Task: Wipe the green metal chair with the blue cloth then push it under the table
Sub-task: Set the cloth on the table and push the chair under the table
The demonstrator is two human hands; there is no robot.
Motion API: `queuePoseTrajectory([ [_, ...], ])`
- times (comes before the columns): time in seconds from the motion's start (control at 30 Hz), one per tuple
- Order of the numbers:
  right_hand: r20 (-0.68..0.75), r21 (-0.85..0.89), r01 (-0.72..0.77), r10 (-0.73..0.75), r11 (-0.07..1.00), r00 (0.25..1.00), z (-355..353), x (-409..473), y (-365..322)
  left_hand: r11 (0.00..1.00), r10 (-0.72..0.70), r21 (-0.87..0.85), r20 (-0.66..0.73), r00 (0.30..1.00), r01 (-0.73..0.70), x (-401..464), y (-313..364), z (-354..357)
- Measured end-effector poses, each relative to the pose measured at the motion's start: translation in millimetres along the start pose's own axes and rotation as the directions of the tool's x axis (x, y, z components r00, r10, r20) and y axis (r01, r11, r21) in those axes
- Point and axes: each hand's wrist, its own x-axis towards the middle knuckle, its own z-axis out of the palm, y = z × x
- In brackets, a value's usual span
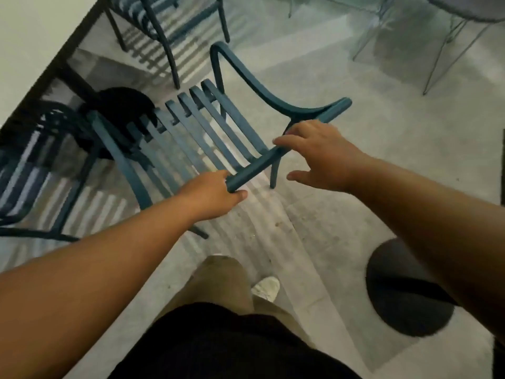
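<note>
At the left, the white table [32, 36] edge runs diagonally, and the front of the green metal chair [207, 127] is partly under it. The left hand [216, 195] grips the top rail of the chair back. The right hand [319, 154] rests on the same rail, fingers spread and relaxed.

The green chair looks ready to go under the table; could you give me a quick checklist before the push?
1. Left hand grips the top rail of the green chair: ok.
2. Right hand grips the rail: not ok, fingers only rest over it.
3. Seat faces the table: ok.
4. Neighbouring chairs leave a gap: cannot tell.
5. Blue cloth put away: cannot tell, not in view.
</note>
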Motion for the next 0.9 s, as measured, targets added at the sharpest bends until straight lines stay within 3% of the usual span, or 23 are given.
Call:
queuePoseTrajectory([
  [0.17, 0.126, -0.061, 0.165, -0.156, 0.984, 0.98, 9.3, 51.6, 44.4, 0.997, -0.058, 0.039, -0.033, 0.998, 0.059, 1.6, 7.5, 2.7],
  [0.43, 0.389, 0.066, 0.265, -0.269, 0.962, 0.881, 17.5, 104.1, 97.6, 0.995, -0.094, -0.039, -0.019, 0.995, 0.093, 0.5, 10.2, 3.6],
  [0.9, 0.441, 0.161, 0.578, -0.582, 0.8, 0.683, 8.0, 125.7, 126.0, 0.944, -0.322, -0.068, 0.026, 0.946, 0.323, -1.8, 39.5, 8.9],
])
